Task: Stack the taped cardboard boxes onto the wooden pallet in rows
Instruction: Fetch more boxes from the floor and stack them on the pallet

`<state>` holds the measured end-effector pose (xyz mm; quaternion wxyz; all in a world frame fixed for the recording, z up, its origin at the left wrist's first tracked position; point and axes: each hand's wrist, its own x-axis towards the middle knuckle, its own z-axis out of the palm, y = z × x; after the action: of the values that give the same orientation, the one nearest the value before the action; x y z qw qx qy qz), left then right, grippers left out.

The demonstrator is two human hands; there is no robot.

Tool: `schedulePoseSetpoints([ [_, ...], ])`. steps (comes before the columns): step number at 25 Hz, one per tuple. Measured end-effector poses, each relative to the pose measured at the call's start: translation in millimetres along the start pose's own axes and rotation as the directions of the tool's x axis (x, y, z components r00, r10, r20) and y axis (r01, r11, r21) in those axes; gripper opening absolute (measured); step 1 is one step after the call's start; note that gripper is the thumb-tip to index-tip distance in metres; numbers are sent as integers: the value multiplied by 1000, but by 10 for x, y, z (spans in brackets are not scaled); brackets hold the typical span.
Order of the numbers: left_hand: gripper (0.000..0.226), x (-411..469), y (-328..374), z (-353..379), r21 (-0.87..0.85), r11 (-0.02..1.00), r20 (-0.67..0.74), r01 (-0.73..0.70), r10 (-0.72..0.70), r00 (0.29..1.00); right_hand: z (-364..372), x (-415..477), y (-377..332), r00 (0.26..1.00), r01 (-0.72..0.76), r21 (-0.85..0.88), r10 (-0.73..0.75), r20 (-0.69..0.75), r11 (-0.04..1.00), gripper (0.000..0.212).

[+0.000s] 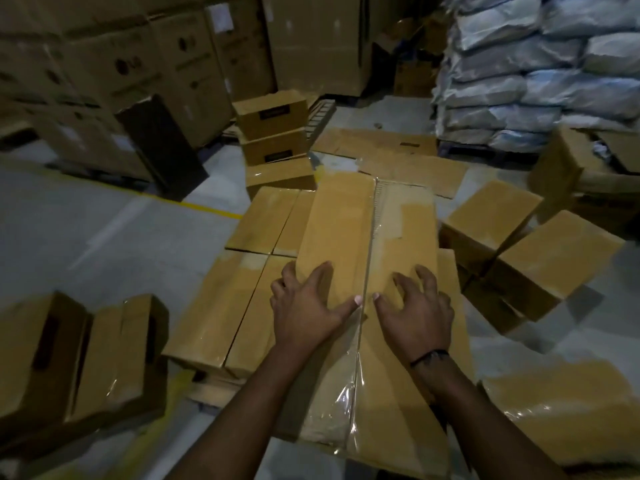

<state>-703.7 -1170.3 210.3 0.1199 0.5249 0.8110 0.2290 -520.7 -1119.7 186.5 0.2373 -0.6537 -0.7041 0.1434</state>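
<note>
A long taped cardboard box (367, 223) lies on top of a low layer of boxes (242, 306) in the middle of the view. My left hand (304, 306) presses flat on its near left part, fingers spread. My right hand (415, 306) rests on its near right part, fingers spread and slightly bent. The thumbs almost meet at the clear tape seam. A strip of pallet wood (207, 386) shows under the lower boxes at the near left; the rest of the pallet is hidden.
Loose taped boxes lie at the right (550, 265) and near left (79, 358). Two stacked boxes (273, 133) stand beyond, flattened cardboard (398, 157) beside them. Tall cartons (121, 64) line the back left; wrapped sacks (554, 64) fill the back right. A yellow floor line (194, 202) runs left.
</note>
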Motion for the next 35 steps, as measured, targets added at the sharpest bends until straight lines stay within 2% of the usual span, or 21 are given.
schedulePoseSetpoints([
  [7,87,417,-410,191,24,992,49,125,-126,991,587,452,-140,978,70,16,-72,195,997,60],
  [13,84,895,-944,456,-10,978,180,207,-202,963,1329,687,-228,949,59,-49,-41,312,997,62],
  [20,84,1697,-1542,844,0,987,352,159,-149,924,2190,1074,-233,949,-14,-101,45,313,995,61],
  [26,79,2144,-1823,1589,-8,994,504,106,-88,859,2787,1366,193,928,-82,-161,134,347,984,75],
  [30,71,2350,-1823,1986,-38,994,570,106,-65,819,3024,1435,508,898,-119,-196,189,397,973,78],
  [35,67,2508,-1979,2357,-27,987,651,159,-103,752,3197,1596,745,828,-216,-98,235,508,972,89],
])
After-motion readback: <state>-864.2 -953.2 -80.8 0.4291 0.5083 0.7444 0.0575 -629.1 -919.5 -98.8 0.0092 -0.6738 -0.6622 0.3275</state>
